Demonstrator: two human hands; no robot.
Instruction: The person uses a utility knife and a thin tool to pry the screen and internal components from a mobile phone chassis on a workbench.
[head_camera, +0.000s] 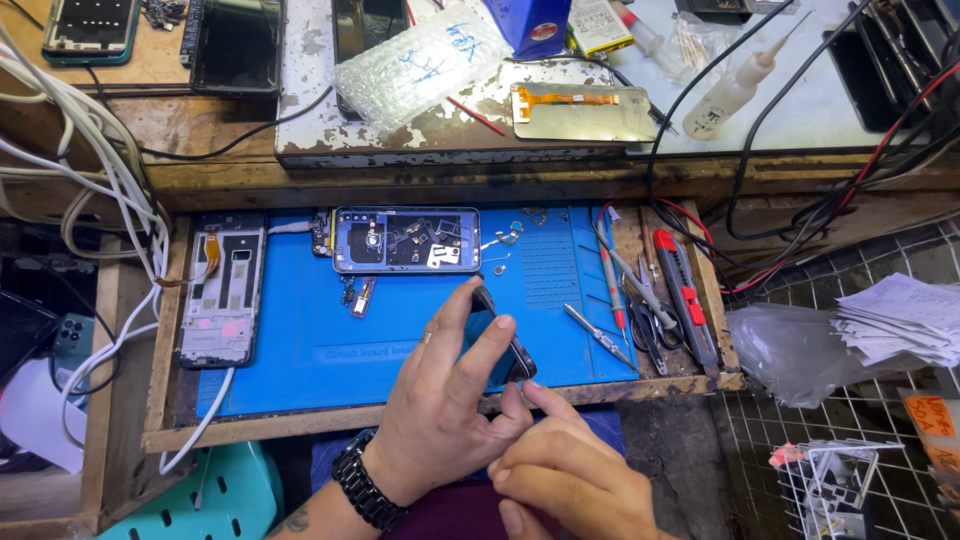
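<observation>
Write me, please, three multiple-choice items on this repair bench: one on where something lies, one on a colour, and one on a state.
1. Where does the opened phone lie?
A. On the far part of the work mat
B. On the wire basket
C. On the paper stack

2. What colour is the work mat?
A. Red
B. Blue
C. Yellow

3. How is the dark phone part held?
A. It lies alone on the mat
B. It hangs from a cable
C. The left hand grips it while the right hand touches its lower end

Answers:
1 A: the opened phone rests flat at the mat's far edge, its insides showing.
2 B: the mat in the drawer is plainly blue.
3 C: the left hand wraps its fingers round the part, and the right hand points a fingertip at its lower end.
</observation>
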